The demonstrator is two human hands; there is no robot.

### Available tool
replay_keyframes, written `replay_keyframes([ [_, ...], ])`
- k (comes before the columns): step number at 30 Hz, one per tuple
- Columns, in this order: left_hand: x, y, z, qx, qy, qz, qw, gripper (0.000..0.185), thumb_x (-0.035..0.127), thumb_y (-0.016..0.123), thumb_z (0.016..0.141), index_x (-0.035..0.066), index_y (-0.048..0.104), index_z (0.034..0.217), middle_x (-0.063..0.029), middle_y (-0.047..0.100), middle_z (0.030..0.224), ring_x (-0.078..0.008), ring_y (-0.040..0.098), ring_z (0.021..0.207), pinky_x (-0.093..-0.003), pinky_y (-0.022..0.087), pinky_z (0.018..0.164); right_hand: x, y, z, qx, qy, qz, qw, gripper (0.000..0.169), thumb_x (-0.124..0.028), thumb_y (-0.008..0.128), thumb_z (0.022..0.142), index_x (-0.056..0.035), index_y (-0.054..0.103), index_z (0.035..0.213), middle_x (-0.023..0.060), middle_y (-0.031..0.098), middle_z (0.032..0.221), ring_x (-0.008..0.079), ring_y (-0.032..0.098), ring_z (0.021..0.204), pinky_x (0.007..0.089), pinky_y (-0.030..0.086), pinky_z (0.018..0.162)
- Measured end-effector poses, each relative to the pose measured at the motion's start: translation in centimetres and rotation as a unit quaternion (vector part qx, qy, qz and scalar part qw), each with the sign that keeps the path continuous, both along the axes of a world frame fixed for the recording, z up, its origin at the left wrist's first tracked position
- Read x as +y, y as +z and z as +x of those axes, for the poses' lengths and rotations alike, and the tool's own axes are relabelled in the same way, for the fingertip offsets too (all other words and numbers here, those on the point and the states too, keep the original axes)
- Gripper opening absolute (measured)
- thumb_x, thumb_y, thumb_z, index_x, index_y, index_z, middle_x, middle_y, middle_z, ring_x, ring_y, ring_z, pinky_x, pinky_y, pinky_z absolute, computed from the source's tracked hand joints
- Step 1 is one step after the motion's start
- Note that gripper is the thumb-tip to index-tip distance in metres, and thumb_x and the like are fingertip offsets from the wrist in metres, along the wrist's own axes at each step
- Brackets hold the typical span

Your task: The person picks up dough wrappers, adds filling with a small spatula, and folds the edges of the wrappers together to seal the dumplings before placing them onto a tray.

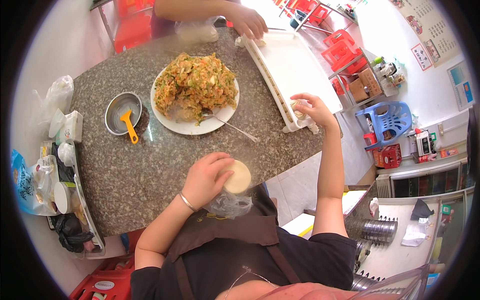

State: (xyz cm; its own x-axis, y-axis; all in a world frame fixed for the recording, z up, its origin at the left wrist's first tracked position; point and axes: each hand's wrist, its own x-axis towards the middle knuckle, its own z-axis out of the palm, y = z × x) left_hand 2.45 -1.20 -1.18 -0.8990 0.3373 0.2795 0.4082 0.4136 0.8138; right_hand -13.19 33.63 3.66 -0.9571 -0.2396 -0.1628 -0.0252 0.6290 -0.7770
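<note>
My left hand [208,180] has its fingers and thumb on a flat round dough wrapper [240,178] at the table's near edge. Just below lies a clear plastic bag [229,204], partly under that hand. Over the near corner of a white plastic tray [296,63], my right hand [317,110] has its fingertips around a pleated dough bun [298,109]. A white plate [180,128] bears a heap of chopped filling [197,84]. A metal spoon [234,128] rests with its bowl in the filling and its handle over the rim.
A metal bowl [112,122] holds an orange-handled scraper [129,125]. Across the granite table [131,180], another person's hand [249,22] is at the tray's far end, near a bag of dough [197,33]. Bags and tubs crowd a tray [84,202] at left.
</note>
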Motion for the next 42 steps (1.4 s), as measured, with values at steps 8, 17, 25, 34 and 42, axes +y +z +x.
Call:
replay_keyframes([
  [8, 0.3, 0.1, 0.5, 0.065, 0.072, -0.010, 0.995, 0.017, 0.012, 0.069, 0.076, 0.005, 0.066, 0.091, -0.0078, 0.064, 0.095, -0.0271, 0.063, 0.087, -0.0356, 0.051, 0.075, -1.2, -0.9, 0.5, 0.116, -0.040, -0.084, 0.989, 0.031, -0.015, 0.055, 0.092, -0.0012, 0.058, 0.120, 0.0074, 0.064, 0.113, 0.0140, 0.056, 0.105, 0.0305, 0.041, 0.094],
  [17, 0.6, -0.5, 0.7, 0.121, 0.079, -0.017, 0.989, 0.016, 0.009, 0.069, 0.072, 0.009, 0.065, 0.087, -0.0051, 0.062, 0.083, -0.0243, 0.061, 0.078, -0.0359, 0.050, 0.067, -12.8, -1.4, 8.3, 0.037, 0.194, -0.045, 0.979, 0.021, -0.008, 0.068, 0.080, -0.0019, 0.065, 0.100, 0.0081, 0.065, 0.102, 0.0199, 0.060, 0.099, 0.0312, 0.047, 0.087],
  [25, 0.1, 0.2, 0.6, 0.075, 0.064, 0.011, 0.995, 0.017, 0.008, 0.070, 0.070, 0.009, 0.062, 0.084, -0.0052, 0.061, 0.082, -0.0255, 0.060, 0.081, -0.0362, 0.048, 0.071, -14.4, -1.6, 10.2, 0.174, 0.291, -0.067, 0.938, 0.018, -0.006, 0.073, 0.069, -0.0058, 0.067, 0.086, 0.0040, 0.062, 0.093, 0.0219, 0.058, 0.092, 0.0343, 0.048, 0.081],
  [34, 0.2, -0.3, 0.5, 0.183, 0.066, 0.003, 0.981, 0.015, 0.008, 0.071, 0.069, 0.010, 0.061, 0.081, -0.0052, 0.064, 0.083, -0.0237, 0.062, 0.087, -0.0359, 0.048, 0.075, -13.8, -2.9, 10.7, 0.235, 0.279, -0.015, 0.931, 0.018, -0.005, 0.072, 0.068, -0.0083, 0.067, 0.084, 0.0035, 0.060, 0.090, 0.0220, 0.057, 0.088, 0.0358, 0.042, 0.082],
  [42, -0.2, -0.7, 0.6, 0.137, 0.061, 0.009, 0.989, 0.018, 0.011, 0.073, 0.068, 0.008, 0.064, 0.083, -0.0058, 0.061, 0.090, -0.0267, 0.060, 0.088, -0.0376, 0.049, 0.077, -14.1, -3.4, 11.0, 0.253, 0.266, -0.039, 0.930, 0.018, -0.006, 0.073, 0.066, -0.0106, 0.069, 0.083, 0.0016, 0.059, 0.087, 0.0208, 0.057, 0.084, 0.0343, 0.042, 0.080],
])
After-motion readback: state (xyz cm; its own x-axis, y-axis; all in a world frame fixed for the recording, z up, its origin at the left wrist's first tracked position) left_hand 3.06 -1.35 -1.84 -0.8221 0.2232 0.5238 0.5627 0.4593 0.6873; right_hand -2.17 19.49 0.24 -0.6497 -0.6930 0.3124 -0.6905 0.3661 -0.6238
